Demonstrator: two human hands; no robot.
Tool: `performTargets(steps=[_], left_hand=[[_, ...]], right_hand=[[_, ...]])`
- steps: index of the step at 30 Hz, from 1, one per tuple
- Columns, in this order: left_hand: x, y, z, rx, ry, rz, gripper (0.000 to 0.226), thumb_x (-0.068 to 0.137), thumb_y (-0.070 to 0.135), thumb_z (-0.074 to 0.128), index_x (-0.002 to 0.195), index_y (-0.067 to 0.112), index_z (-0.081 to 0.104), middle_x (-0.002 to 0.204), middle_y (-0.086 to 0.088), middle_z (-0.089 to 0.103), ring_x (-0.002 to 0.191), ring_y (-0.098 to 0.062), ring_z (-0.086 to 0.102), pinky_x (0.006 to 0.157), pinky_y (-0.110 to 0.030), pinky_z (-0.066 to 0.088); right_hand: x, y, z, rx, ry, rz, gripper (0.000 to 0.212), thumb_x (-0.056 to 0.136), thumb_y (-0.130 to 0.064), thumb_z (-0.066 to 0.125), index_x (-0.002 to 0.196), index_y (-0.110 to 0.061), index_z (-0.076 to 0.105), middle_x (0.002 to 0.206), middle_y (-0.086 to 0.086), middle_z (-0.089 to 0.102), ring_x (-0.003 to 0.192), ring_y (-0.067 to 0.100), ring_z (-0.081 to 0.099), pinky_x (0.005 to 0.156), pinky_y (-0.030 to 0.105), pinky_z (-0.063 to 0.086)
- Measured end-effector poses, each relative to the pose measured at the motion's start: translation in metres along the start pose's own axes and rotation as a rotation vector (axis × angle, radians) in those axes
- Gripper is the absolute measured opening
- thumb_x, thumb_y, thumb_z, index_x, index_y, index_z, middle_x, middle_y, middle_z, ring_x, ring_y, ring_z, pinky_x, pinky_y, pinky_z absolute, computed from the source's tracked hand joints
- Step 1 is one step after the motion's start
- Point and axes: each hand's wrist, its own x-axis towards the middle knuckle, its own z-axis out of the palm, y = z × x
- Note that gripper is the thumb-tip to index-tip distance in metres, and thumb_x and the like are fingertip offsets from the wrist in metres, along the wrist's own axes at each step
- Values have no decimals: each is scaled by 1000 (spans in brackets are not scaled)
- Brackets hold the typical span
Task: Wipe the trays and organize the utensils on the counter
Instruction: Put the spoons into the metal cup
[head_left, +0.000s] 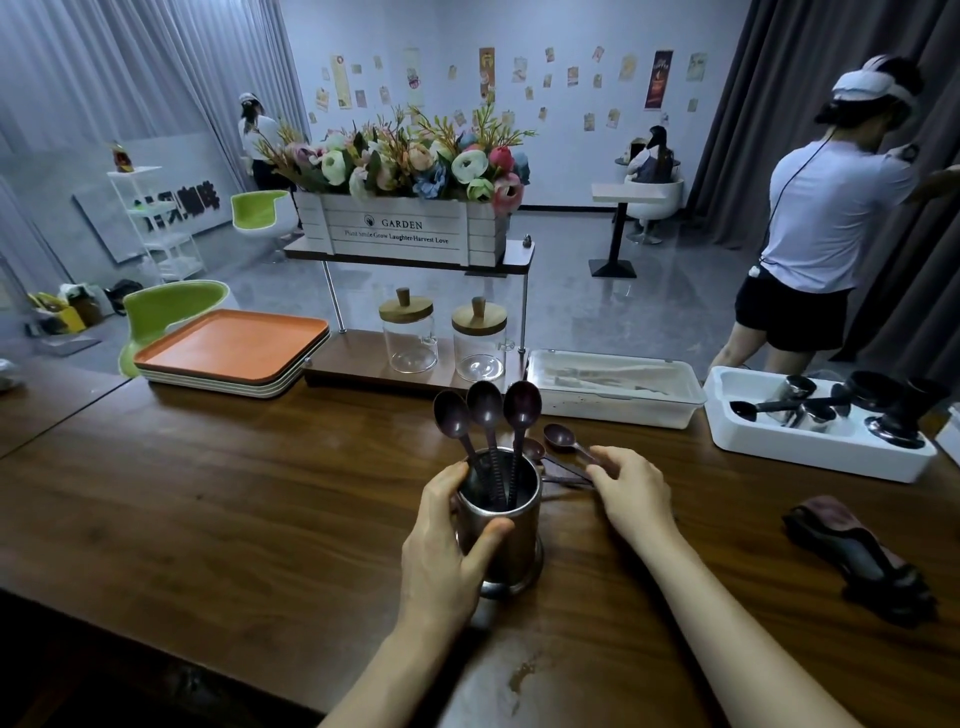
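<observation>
Left hand (441, 545) wraps its fingers round the metal cup (501, 525) on the counter (234, 493), three dark spoons (488, 410) upright inside, while right hand (631, 493) pinches loose spoons (563, 441) lying just beside it

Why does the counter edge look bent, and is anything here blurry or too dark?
Head view: the wide lens bows the counter near the frame's sides; lighting is dim and bluish, so the cloth reads as a dark shape; the metal cup and spoons are fairly sharp, the distant wall posters soft.
</observation>
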Motion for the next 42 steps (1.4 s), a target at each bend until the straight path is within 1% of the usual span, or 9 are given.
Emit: performTargets(steps=[3, 6, 13, 21, 25, 29, 33, 36, 42], left_hand=[[0, -1, 0, -5, -3, -5, 62, 82, 77, 59, 138, 59, 39, 140, 26, 54, 123, 7, 56, 94, -9, 44], [1, -3, 0, 1, -8, -14, 63, 81, 78, 59, 138, 60, 39, 138, 22, 58, 122, 5, 57, 94, -10, 45], [2, -5, 0, 19, -3, -10, 63, 79, 79, 61, 135, 57, 41, 136, 19, 60, 120, 5, 59, 92, -15, 50], [7, 1, 3, 61, 40, -15, 60, 74, 72, 69, 125, 66, 39, 130, 29, 56, 111, 12, 57, 83, -6, 45], [7, 3, 3, 70, 39, -10, 59, 74, 67, 70, 125, 66, 40, 129, 31, 55, 109, 14, 57, 82, -4, 44], [7, 3, 1, 74, 26, -9, 58, 75, 66, 68, 125, 63, 39, 133, 25, 56, 112, 11, 57, 83, -5, 44], [7, 1, 1, 65, 1, -28, 62, 77, 72, 65, 132, 52, 42, 145, 25, 49, 118, 2, 59, 89, -6, 45], [6, 3, 0, 56, -3, -14, 63, 81, 76, 58, 134, 47, 43, 150, 23, 48, 124, 2, 57, 93, -5, 41], [7, 9, -3, 31, -10, -24, 48, 86, 56, 60, 130, 45, 47, 136, 18, 61, 116, 8, 59, 88, -4, 41]], right_hand=[[12, 17, 3, -137, -9, -2, 38, 97, -27, 61, 135, -20, 62, 131, 2, 65, 124, 31, 52, 101, 40, 43], [20, 25, 3, -194, -15, 18, 36, 98, -27, 58, 132, -24, 64, 121, 5, 71, 118, 33, 55, 97, 42, 47], [27, 23, 3, -120, -50, 18, 27, 96, -24, 59, 120, -28, 71, 115, -1, 72, 112, 28, 61, 86, 34, 47], [22, -5, -18, 312, -156, 44, 20, 86, -20, 62, 92, -32, 76, 82, -8, 72, 85, 18, 67, 76, 33, 51], [3, -37, -38, 537, -207, -17, 15, 91, -17, 64, 90, -26, 76, 73, 1, 68, 66, 14, 59, 66, 31, 44], [-14, -65, -52, 672, -239, -54, 13, 94, -18, 65, 92, -22, 76, 86, 11, 73, 72, 18, 63, 66, 26, 48], [-25, -82, -58, 804, -268, -60, 11, 96, -23, 65, 96, -19, 75, 70, 4, 65, 64, 17, 56, 55, 22, 46], [-29, -90, -61, 916, -276, -68, 11, 96, -19, 65, 101, -13, 73, 76, 4, 67, 71, 17, 62, 62, 26, 51], [-28, -103, -57, 1053, -190, -44, 7, 97, -11, 63, 101, -5, 64, 82, 9, 69, 76, 23, 67, 70, 33, 59]])
